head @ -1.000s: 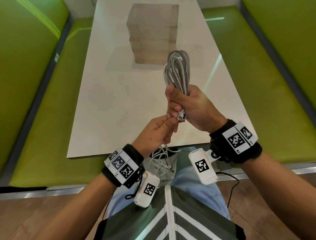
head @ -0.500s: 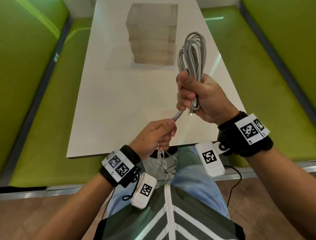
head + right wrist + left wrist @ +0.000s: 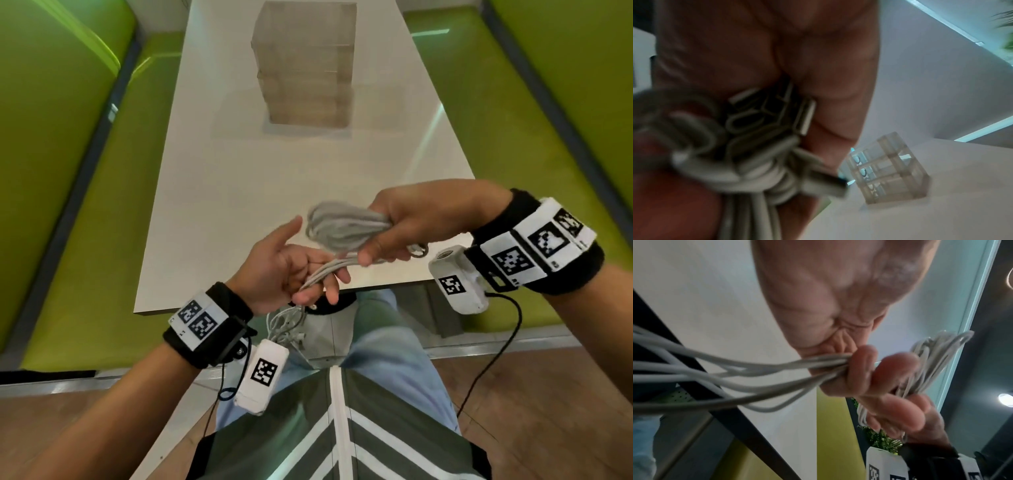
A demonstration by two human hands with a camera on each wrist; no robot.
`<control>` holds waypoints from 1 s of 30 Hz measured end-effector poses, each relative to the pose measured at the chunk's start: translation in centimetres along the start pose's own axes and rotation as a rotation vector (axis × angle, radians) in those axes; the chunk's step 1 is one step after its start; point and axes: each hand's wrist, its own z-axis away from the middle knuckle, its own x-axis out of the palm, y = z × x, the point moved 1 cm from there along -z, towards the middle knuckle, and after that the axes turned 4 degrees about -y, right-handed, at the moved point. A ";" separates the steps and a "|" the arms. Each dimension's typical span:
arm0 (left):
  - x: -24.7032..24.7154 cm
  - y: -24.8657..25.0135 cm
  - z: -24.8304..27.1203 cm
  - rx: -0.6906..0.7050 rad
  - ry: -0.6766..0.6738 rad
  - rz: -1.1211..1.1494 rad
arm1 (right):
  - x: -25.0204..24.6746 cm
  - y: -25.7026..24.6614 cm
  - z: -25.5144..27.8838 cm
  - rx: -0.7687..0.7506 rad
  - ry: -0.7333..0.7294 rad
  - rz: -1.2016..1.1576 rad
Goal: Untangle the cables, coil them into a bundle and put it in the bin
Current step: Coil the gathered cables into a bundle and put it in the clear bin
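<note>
My right hand (image 3: 387, 240) grips a coiled grey cable bundle (image 3: 342, 228) that lies sideways, its loops pointing left, over the table's near edge. Several loose strands (image 3: 325, 270) run from the bundle down through my left hand (image 3: 305, 277). That hand is palm up with the thumb out and its fingers curled round the strands. More loose cable (image 3: 286, 322) hangs onto my lap. In the left wrist view the strands (image 3: 756, 369) pass under my curled fingers (image 3: 863, 365). The right wrist view shows the bundle (image 3: 748, 154) and metal plugs (image 3: 799, 116) in my fist. The clear bin (image 3: 305, 65) stands far back.
The white table (image 3: 239, 192) stretches ahead, with the bin (image 3: 888, 168) at its far middle. Green benches (image 3: 85, 205) flank it on both sides. My lap and the wooden floor (image 3: 548, 394) are below the table's near edge.
My right hand has tipped the bundle from upright to sideways and lowered it toward my left hand. My left hand turned palm up, its pinch loosening to curled fingers round the strands.
</note>
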 end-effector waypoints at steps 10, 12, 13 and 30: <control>1.0 0.9 -0.1 -0.147 -0.163 -0.108 | 2.4 0.1 -4.0 0.239 -0.216 0.582; 1.4 0.7 -0.2 -0.175 -0.154 -0.184 | 2.8 0.2 -4.4 0.255 -0.220 0.647; 1.6 0.6 -0.3 -0.177 -0.108 -0.261 | 3.0 0.3 -4.5 0.261 -0.216 0.669; 2.1 1.3 -0.3 -0.137 0.211 -0.532 | 2.5 2.7 -3.9 0.100 -0.202 0.084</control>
